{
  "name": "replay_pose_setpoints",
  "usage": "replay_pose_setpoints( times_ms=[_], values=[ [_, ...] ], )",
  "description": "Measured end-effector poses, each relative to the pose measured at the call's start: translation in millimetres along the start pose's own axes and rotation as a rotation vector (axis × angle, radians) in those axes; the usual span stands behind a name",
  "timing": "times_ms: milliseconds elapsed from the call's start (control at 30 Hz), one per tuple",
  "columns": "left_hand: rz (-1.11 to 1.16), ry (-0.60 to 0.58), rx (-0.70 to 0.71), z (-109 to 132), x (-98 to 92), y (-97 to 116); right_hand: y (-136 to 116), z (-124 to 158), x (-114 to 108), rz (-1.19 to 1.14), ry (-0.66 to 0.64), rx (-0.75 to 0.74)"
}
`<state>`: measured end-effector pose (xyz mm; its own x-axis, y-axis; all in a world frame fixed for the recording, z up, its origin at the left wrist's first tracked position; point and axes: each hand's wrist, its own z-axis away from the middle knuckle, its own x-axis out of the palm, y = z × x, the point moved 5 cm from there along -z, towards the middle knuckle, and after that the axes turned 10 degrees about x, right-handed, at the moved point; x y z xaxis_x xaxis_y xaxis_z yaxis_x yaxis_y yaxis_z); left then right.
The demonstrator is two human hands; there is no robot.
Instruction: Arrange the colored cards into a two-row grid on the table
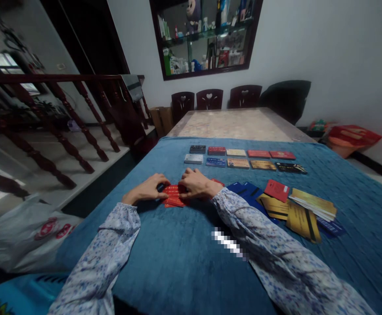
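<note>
Several red cards [173,196] with pale print lie slightly fanned on the blue cloth, between my two hands. My left hand [149,188] curls its fingers and thumb around their left edge. From the other side my right hand [197,183] grips their right edge, its fingers bent over and partly hiding them. Just past my right wrist another bit of red card [217,181] shows. Right of it, blue cards [248,191], gold cards [304,222] and a red card stack [276,190] are spread loosely, some overlapping; my right sleeve covers part of them.
Two rows of neat card stacks, among them a white stack [193,159] and a black stack [291,168], sit farther back on the blue cloth [167,245]. A white pixelated patch covers a spot near my right forearm. Chairs [209,99] stand behind the table; a plastic bag [23,236] is at left.
</note>
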<state>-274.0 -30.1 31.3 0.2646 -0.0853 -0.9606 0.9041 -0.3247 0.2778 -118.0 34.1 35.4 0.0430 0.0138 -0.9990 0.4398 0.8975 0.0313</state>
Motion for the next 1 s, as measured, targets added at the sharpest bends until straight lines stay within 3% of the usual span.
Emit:
replay_pose_setpoints(
  times_ms=[333, 733, 1000],
  values=[
    [0.009, 0.038, 0.024, 0, -1.8, -4, 2, 1, -5, 0.055, 0.155, 0.009],
    [0.029, 0.072, 0.023, 0, -1.8, -8, 10, 0, -3, 0.037, 0.166, 0.022],
    [0.077, 0.121, 0.039, 2, -4.6, -9, 14, 2, -5, -0.004, 0.106, 0.072]
  ],
)
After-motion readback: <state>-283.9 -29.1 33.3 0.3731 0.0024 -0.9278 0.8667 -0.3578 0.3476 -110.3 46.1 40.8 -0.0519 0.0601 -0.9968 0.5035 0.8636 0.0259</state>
